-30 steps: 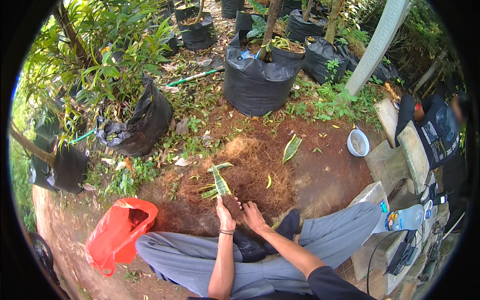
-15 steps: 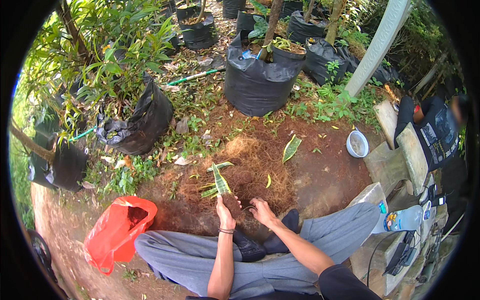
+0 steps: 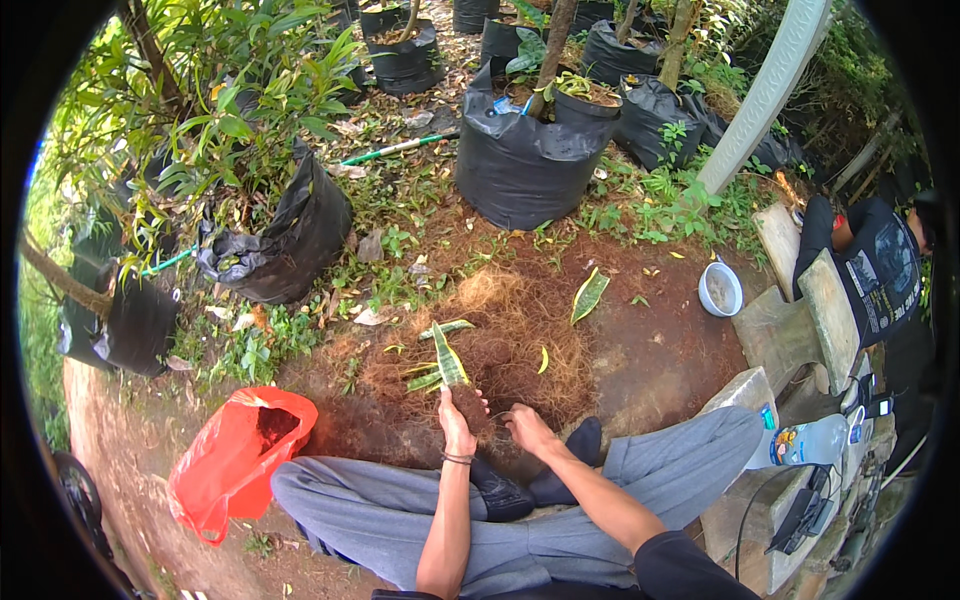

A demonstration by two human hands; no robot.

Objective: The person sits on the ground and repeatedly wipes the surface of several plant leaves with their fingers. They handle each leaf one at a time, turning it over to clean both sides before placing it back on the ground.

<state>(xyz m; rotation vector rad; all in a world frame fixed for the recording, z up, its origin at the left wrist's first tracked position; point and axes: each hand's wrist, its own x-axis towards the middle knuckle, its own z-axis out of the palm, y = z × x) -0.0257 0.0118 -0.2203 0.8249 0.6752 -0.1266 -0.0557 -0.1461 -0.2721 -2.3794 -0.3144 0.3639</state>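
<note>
Upright in my left hand [image 3: 457, 430] is a snake plant leaf cutting [image 3: 449, 358], green with yellow edges. Its base is wrapped in a brown clump of fibre [image 3: 470, 408], and my fingers close round that clump. Just to the right, my right hand [image 3: 530, 430] has its fingers drawn together beside the clump. A thin strand seems to run between them, too fine to make out. Beyond both hands lies a spread of brown coconut fibre [image 3: 500, 300] with a few loose leaf pieces, one of them a cut leaf [image 3: 590, 296] at its right side.
A red plastic bag [image 3: 235, 460] with brown material stands at left. Black planter bags [image 3: 530, 170] line the far side. At right are a pale bucket [image 3: 720, 289], a concrete bench [image 3: 830, 300], a large water bottle [image 3: 815, 440] and a seated person [image 3: 875, 265].
My right hand has dropped slightly and its fingers have drawn closer together. The left hand keeps its hold on the cutting. The whole view has shifted a little.
</note>
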